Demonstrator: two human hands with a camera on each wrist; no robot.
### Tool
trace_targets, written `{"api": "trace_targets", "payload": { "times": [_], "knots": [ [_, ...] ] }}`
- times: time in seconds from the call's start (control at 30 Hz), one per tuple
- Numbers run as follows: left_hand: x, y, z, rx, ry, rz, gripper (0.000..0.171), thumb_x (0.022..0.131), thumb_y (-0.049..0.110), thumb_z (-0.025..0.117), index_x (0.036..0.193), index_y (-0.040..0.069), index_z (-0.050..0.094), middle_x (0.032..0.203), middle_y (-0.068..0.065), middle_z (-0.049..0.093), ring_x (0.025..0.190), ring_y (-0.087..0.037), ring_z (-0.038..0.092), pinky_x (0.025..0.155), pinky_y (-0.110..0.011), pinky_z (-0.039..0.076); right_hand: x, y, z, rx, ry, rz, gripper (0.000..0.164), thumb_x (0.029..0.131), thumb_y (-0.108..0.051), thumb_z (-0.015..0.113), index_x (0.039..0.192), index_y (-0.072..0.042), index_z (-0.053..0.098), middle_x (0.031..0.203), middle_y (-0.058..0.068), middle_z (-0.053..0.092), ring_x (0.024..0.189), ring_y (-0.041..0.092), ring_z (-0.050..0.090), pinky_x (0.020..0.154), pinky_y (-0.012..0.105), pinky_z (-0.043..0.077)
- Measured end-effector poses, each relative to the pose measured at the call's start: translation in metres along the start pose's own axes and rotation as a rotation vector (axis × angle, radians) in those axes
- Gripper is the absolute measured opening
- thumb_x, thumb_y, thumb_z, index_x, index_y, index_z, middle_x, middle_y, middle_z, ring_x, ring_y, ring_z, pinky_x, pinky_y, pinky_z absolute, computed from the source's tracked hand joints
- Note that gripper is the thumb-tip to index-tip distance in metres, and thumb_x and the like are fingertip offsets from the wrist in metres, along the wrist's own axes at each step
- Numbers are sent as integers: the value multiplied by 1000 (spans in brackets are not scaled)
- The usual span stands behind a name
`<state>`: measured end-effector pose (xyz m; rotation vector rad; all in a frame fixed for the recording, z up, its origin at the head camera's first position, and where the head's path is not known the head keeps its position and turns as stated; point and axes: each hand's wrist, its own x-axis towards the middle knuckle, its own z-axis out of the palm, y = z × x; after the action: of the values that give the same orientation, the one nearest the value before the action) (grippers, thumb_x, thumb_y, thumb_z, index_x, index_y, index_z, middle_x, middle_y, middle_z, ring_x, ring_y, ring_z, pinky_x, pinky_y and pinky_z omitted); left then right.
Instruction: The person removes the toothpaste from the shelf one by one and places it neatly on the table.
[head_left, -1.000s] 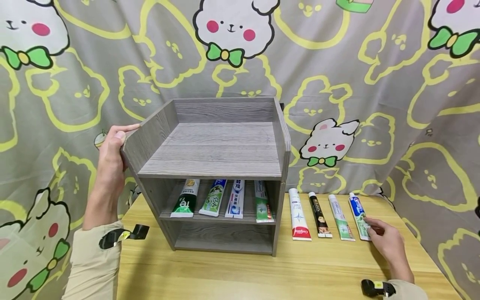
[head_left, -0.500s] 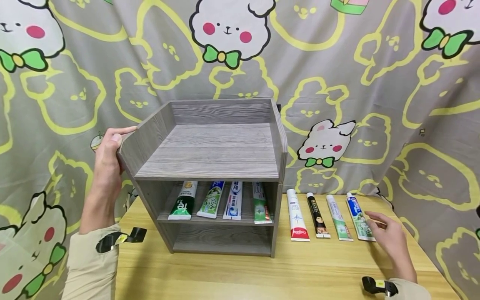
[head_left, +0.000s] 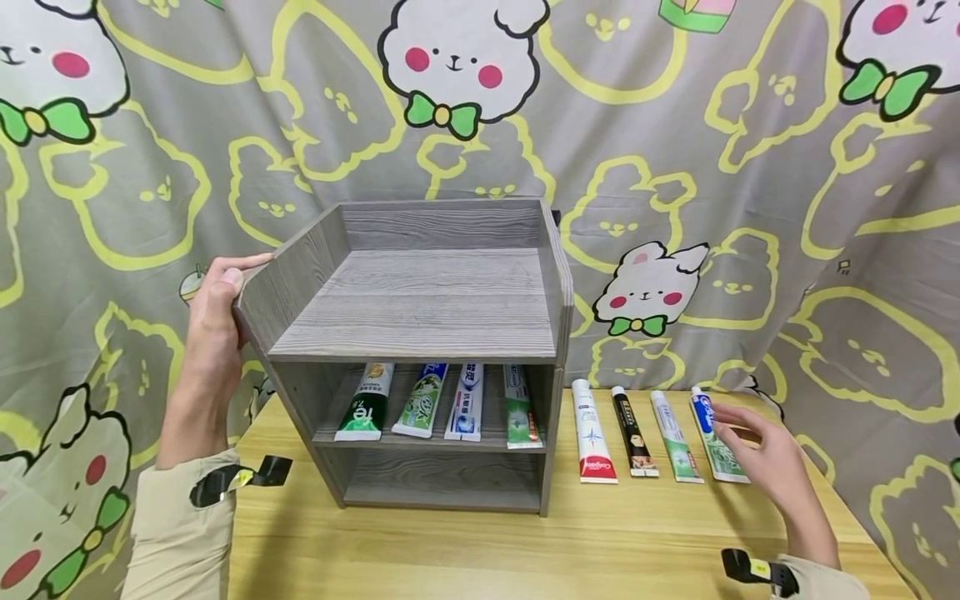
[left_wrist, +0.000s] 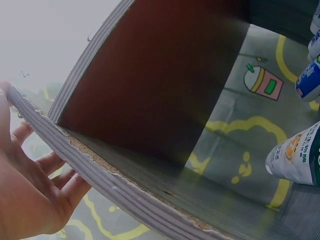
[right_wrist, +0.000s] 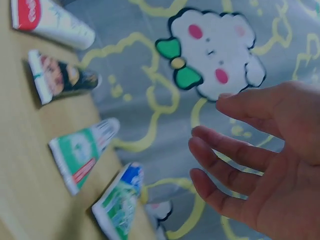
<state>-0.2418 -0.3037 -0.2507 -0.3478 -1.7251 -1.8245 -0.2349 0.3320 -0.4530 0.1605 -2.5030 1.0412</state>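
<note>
A grey wood-grain shelf unit (head_left: 420,325) stands on the table. My left hand (head_left: 213,333) holds the upper front edge of its left side panel (left_wrist: 120,185), with the thumb in front and the other fingers on the outer side. To the right, my right hand (head_left: 772,467) hovers beside a blue-and-green toothpaste tube (head_left: 716,437), its fingers loosely spread. The right wrist view shows a gap between those fingers (right_wrist: 225,150) and the same blue-and-green tube (right_wrist: 120,200). Nothing is in the right hand.
Several toothpaste tubes lie on the middle shelf, including a dark green one (head_left: 366,404). Right of the unit, a red-and-white tube (head_left: 595,433), a black tube (head_left: 634,433) and a green-and-white tube (head_left: 677,437) lie in a row. A patterned curtain (head_left: 480,167) hangs behind the wooden table (head_left: 450,554).
My right hand has lifted off the blue-and-green tube and shifted slightly up and away from the table. The left hand keeps its hold on the shelf unit. The head view has shifted slightly.
</note>
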Motion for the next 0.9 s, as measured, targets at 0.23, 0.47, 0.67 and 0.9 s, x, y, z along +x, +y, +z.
{"api": "trace_targets", "payload": {
  "times": [0.23,0.47,0.67,0.9],
  "knots": [
    [-1,0,-1,9,-13,-2,38,101,30,48,126,9,68,106,-12,62,83,-22,56,61,-28,46,2,-27,-9,35,-35,-67,33,101,-16,67,133,-7,68,117,12,72,97,-19,52,78,5,44],
    [-1,0,-2,10,-18,1,38,101,30,47,126,9,67,105,-13,62,83,-23,56,61,-28,46,1,-56,-15,52,-56,-87,32,101,-16,68,132,-10,69,120,-1,68,97,-15,55,78,6,47],
    [-1,0,-2,8,-12,-13,37,102,30,47,125,10,68,107,-11,62,85,-22,57,62,-28,47,-2,-87,-14,69,-59,-163,29,99,-12,69,127,-13,72,118,10,70,97,-6,57,79,7,48],
    [-1,-1,-2,5,-11,-6,37,102,30,48,125,10,68,107,-11,63,83,-21,57,62,-27,47,-8,-117,-12,72,-71,-267,33,94,-7,74,125,-19,73,111,-1,73,94,-1,64,83,9,48]
  ]
}}
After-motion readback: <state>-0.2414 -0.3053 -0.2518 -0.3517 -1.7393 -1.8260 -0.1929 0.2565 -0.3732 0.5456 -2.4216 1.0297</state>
